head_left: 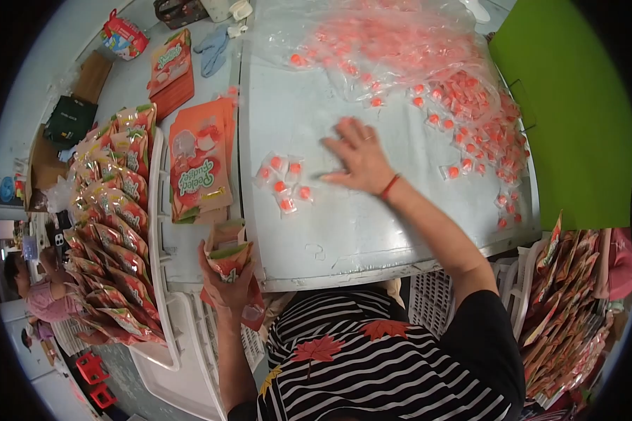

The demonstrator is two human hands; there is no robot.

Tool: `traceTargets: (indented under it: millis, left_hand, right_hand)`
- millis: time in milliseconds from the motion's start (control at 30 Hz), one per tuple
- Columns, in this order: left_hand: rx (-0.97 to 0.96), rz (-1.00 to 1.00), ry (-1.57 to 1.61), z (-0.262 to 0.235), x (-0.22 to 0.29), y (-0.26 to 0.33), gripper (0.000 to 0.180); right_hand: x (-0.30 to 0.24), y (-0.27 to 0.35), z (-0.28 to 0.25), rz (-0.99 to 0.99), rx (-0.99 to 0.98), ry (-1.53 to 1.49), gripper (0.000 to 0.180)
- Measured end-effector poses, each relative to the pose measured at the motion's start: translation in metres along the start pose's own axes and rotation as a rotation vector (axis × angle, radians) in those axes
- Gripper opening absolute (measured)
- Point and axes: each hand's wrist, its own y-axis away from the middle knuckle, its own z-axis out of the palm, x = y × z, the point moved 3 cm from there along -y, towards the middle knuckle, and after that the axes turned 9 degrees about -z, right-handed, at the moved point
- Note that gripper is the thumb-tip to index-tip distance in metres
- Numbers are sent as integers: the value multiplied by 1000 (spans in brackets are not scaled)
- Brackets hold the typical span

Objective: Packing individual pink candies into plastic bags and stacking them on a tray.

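At the table's near left edge, my left hand (226, 289) is wrapped round a red and beige candy pouch (229, 258), whose mouth gapes upward. What lies inside the pouch cannot be made out. My right hand (360, 156) hovers over or rests on the pale tabletop, slightly blurred, fingers spread and nothing in them. Just left of it lies a small group of clear-wrapped candies (281, 186) with red-orange centres. Beyond and to the right spreads a large heap of the same candies (470, 98), partly under a clear plastic bag (400, 49).
Flat pouches (202, 165) are stacked left of my work spot, with more pouches (170, 67) behind. A white crate (163, 281) at left holds several rows of pouches (116, 231); another batch (565, 316) stands at right. A green panel (569, 119) borders the table's right side.
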Motion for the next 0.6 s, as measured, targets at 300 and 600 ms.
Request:
traceTargets:
  millis: [300, 600]
  left_hand:
    - [70, 46, -55, 4, 6, -7, 98]
    - [11, -18, 36, 5, 1, -3, 100]
  right_hand:
    - [-50, -23, 12, -7, 264, -207, 41]
    - [174, 6, -56, 387, 257, 451, 38]
